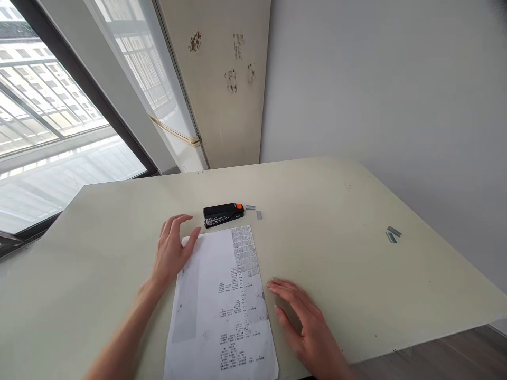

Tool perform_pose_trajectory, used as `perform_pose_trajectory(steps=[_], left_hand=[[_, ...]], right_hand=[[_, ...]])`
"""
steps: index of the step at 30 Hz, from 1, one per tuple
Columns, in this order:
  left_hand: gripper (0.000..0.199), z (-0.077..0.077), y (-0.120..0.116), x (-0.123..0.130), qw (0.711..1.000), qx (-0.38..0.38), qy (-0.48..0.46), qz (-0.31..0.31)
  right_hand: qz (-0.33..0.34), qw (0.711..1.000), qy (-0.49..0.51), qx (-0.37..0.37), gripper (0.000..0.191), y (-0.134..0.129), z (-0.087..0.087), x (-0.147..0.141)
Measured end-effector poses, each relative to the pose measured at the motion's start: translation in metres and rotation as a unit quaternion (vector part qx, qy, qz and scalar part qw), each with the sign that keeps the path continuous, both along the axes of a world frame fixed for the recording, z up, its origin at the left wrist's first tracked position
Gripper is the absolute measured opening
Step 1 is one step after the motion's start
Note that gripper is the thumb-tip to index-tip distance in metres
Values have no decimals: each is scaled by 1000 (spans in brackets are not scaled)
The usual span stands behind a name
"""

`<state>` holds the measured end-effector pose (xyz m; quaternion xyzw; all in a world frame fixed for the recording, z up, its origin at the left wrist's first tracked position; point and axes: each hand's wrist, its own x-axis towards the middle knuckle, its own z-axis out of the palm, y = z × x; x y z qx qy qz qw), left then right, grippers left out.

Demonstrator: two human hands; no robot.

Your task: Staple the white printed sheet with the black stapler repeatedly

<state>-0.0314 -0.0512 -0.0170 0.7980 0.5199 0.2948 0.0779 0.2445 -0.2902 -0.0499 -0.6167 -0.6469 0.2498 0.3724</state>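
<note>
A printed sheet of paper (214,295) lies flat on the pale table, its lower end cut off by the frame. My left hand (174,247) is at the sheet's upper left corner, thumb over the edge, fingers apart and holding nothing. Close to the sheet's right edge is my right hand (301,322), with its fingers stretched out and nothing in them. Just beyond the top of the paper rests a black stapler (223,214) with an orange patch at its right end. Two small strips of staples (259,215) lie beside that end.
More staple strips (391,235) lie toward the right side of the table (336,211). Behind the table stand a grey wall (376,79) and a cream cabinet panel (222,105) with brown marks. A window (47,105) is at the left.
</note>
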Motion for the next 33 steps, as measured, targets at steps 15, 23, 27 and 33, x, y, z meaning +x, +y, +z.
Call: perform_pose_trajectory(steps=[15, 23, 27, 33], left_hand=[[36, 33, 33, 54, 994, -49, 55, -76], [19, 49, -28, 106, 969, -32, -22, -245], [17, 28, -61, 140, 945, -69, -34, -317], [18, -3, -90, 168, 931, -70, -21, -359]], right_hand=[[-3, 998, 58, 14, 42, 5, 5, 0], [-176, 957, 227, -21, 28, -1, 7, 10], [-305, 912, 276, -5, 33, 7, 18, 42], [-295, 923, 247, -17, 37, 22, 23, 85]])
